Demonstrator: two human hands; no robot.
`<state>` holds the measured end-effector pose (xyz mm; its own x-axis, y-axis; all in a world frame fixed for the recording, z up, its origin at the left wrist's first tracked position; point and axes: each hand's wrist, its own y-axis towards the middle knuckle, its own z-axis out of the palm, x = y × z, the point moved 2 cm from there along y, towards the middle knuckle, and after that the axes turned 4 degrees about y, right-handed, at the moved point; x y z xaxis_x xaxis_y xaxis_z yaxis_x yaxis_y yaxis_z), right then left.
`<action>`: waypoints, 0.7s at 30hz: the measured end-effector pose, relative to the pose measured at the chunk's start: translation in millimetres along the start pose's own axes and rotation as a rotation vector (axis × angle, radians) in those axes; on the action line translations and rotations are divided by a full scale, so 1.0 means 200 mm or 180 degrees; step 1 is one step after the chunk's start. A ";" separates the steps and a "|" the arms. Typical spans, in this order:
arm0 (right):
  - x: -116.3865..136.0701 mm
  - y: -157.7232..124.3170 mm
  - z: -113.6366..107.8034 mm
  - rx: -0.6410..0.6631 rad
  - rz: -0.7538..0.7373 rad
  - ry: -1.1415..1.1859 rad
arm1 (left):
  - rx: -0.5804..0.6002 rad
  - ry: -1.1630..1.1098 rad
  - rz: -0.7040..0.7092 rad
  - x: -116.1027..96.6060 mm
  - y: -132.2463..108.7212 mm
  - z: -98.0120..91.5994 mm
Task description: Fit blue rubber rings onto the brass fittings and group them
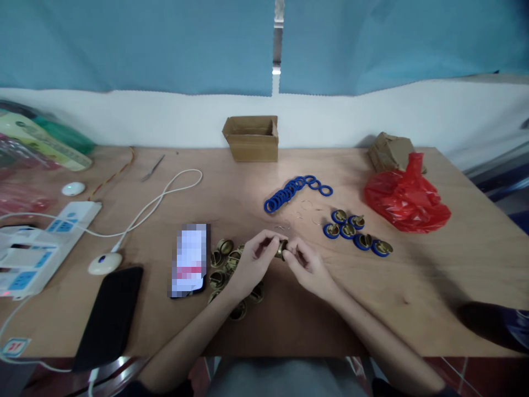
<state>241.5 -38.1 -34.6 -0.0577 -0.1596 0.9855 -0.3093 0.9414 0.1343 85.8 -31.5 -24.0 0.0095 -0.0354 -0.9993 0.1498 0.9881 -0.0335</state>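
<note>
Between my two hands is a small round brass fitting, held above the middle of the table. My left hand pinches it from the left, and my right hand has its fingers closed on the right side of it. Several similar brass fittings lie in a heap beside and under my left hand. Beyond my hands, blue rings lie in an overlapping row. To the right, several brass fittings with blue rings around them sit in a group. Thin wire rings lie in between.
A lit phone and a dark phone lie left, near a power strip and white cable. An open cardboard box stands at the back. A red plastic bag sits right; a dark bottle lies at the right edge.
</note>
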 end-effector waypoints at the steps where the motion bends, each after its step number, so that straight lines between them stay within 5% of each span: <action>1: 0.00 0.00 0.00 0.0022 0.0030 0.0050 | -0.0001 0.0006 0.0000 0.00 0.00 0.00; 21: 0.01 0.03 -0.01 0.0158 0.0169 0.0664 | 0.0029 0.0189 0.0118 -0.04 0.00 0.01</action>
<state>242.1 -32.7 -32.5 0.1208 -0.0405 0.9919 -0.3576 0.9303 0.0815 87.7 -31.7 -16.8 -0.0433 0.0104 -0.9990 0.1594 0.9872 0.0033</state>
